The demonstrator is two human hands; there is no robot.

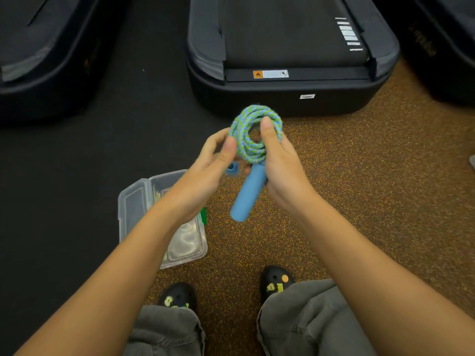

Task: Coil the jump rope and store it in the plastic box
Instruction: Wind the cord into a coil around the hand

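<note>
- Nearest the camera are grey trousers (303, 319) and two black clogs (276, 282) with small coloured charms, standing on a brown speckled floor (359, 201).
- Two bare forearms reach forward from the lower corners and meet in the middle of the view.
- A clear plastic box (190, 242) lies on the floor just left of the feet, partly hidden under the left forearm. Its lid (133, 201) is swung open to the left, onto the black part of the floor. Something pale sits inside, too blurred to name, and a bit of green shows at the right edge.
- The jump rope (254, 134), braided in blue and green, is wound into a small round coil held in the air between both hands, above the floor and well apart from the box.
- The right hand (282, 170) has its fingers clamped on the coil, thumb laid across the front of the loops.
- One blue handle (248, 194) hangs down at a tilt from under the coil, beside the right palm.
- The left hand (213, 163) pinches the left side of the coil, thumb pressed to the rope; the end of the second handle (232, 170) peeks out just below that thumb.
- Beyond the hands stands the rear end of a black treadmill (290, 60), with a warning sticker (270, 74) on its edge.
- Further dark machines sit at the far left and far right.
</note>
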